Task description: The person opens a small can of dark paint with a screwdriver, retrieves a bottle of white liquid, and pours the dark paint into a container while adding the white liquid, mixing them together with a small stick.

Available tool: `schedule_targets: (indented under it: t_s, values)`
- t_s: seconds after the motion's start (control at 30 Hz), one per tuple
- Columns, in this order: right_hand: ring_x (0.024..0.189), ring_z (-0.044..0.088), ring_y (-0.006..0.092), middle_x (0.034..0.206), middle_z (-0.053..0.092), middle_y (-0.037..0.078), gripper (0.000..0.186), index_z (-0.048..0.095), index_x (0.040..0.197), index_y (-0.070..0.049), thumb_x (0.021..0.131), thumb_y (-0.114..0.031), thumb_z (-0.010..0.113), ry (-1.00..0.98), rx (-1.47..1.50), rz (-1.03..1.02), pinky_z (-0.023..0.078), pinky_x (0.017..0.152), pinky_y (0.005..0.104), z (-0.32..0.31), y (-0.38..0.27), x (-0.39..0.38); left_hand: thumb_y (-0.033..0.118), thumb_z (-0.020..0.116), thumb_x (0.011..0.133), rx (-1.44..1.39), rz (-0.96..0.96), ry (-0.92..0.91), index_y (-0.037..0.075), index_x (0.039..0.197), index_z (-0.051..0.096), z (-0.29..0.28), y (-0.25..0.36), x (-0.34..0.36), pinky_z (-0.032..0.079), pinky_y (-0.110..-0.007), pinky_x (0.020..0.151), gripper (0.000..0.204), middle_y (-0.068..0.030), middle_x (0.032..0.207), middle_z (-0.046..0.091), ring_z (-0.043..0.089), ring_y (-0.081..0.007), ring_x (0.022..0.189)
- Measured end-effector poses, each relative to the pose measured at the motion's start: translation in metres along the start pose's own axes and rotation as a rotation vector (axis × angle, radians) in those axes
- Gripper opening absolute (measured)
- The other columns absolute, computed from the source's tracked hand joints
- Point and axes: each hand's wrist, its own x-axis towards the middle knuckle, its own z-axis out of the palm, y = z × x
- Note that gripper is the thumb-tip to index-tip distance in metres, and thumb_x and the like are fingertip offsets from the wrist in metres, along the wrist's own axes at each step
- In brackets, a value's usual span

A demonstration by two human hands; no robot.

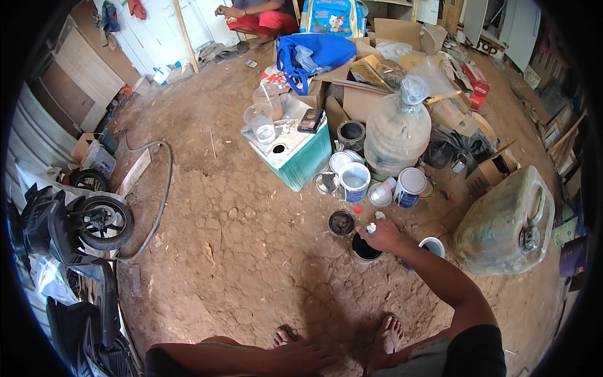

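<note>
My right hand (384, 236) reaches over an open tin (366, 257) with a dark inside, its fingers bent together at the rim. A small white wad (371, 228) shows at the fingertips; its material is unclear. Just beyond lies another white scrap (380, 215). Left of the hand stands a tin of dark grey stuff (342, 223). On the right, partly behind my forearm, is a white-rimmed can (432, 245). My left hand (306, 358) lies flat over my leg at the lower edge, holding nothing visible.
Paint cans (354, 179), a large cloudy bottle (397, 135) and a green-and-white box (292, 157) stand beyond. A big jerrycan (502, 223) is at right. Leftward are a hose (164, 207) and motorbike parts (103, 220). Another person (260, 19) crouches at the back.
</note>
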Motion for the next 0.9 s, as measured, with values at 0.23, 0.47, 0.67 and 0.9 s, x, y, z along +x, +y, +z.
schedule_targets:
  t_s: [0.23, 0.47, 0.67, 0.9]
  values:
    - [0.088, 0.065, 0.0411, 0.091, 0.066, 0.027, 0.055, 0.068, 0.088, 0.002, 0.088, -0.051, 0.055, -0.106, -0.048, 0.011, 0.052, 0.08, 0.0471, -0.003, 0.02, 0.005, 0.037, 0.059, 0.087, 0.029, 0.116, 0.254, 0.002, 0.127, 0.053, 0.02, -0.004, -0.005, 0.048, -0.046, 0.076, 0.053, -0.0168, 0.122, 0.059, 0.062, -0.0352, 0.092]
    - [0.091, 0.066, 0.0386, 0.091, 0.067, 0.024, 0.055, 0.068, 0.092, 0.001, 0.086, -0.052, 0.055, -0.076, 0.032, -0.031, 0.053, 0.081, 0.0452, -0.017, -0.013, -0.013, 0.034, 0.058, 0.088, -0.005, -0.012, 0.011, 0.001, 0.128, 0.052, -0.006, 0.005, -0.002, 0.048, -0.046, 0.078, 0.052, -0.0191, 0.127, 0.056, 0.06, -0.0343, 0.101]
    - [0.084, 0.066, 0.0417, 0.088, 0.067, 0.024, 0.05, 0.067, 0.094, 0.002, 0.085, -0.047, 0.058, -0.098, -0.015, -0.003, 0.053, 0.078, 0.0475, -0.022, 0.0, -0.003, 0.031, 0.056, 0.089, -0.022, 0.018, 0.074, 0.001, 0.128, 0.052, 0.003, 0.0, -0.003, 0.047, -0.045, 0.081, 0.05, -0.0186, 0.128, 0.056, 0.059, -0.0336, 0.105]
    - [0.092, 0.066, 0.0383, 0.096, 0.068, 0.023, 0.054, 0.069, 0.092, 0.0, 0.087, -0.052, 0.055, -0.076, -0.037, 0.016, 0.051, 0.084, 0.046, -0.025, -0.016, -0.011, 0.025, 0.049, 0.092, -0.05, 0.068, 0.008, 0.0, 0.132, 0.046, 0.014, -0.01, -0.001, 0.046, -0.044, 0.088, 0.048, -0.0185, 0.128, 0.055, 0.058, -0.0328, 0.109]
